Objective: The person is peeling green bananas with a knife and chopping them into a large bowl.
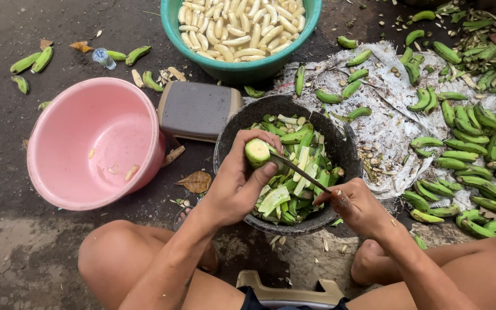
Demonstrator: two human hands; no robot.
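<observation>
Gripping a green banana [258,152] over the dark basin [340,150] of peels, the left hand [237,182] is closed around the fruit, while a thin knife [299,171] is pinched in the closed right hand [358,205], its tip laid against the banana. A pink tub [64,172] is set well to the left, a teal basin [242,70] of peeled bananas beyond

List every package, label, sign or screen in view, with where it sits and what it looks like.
No signs or screens show.
Small bottle: lying on the dark ground, upper left, above the pink basin; clear plastic with a pale blue cap; any label is too small to tell.
Sack: spread flat on the ground, right of the dark basin, under the green bananas; white, worn and stained.
</observation>
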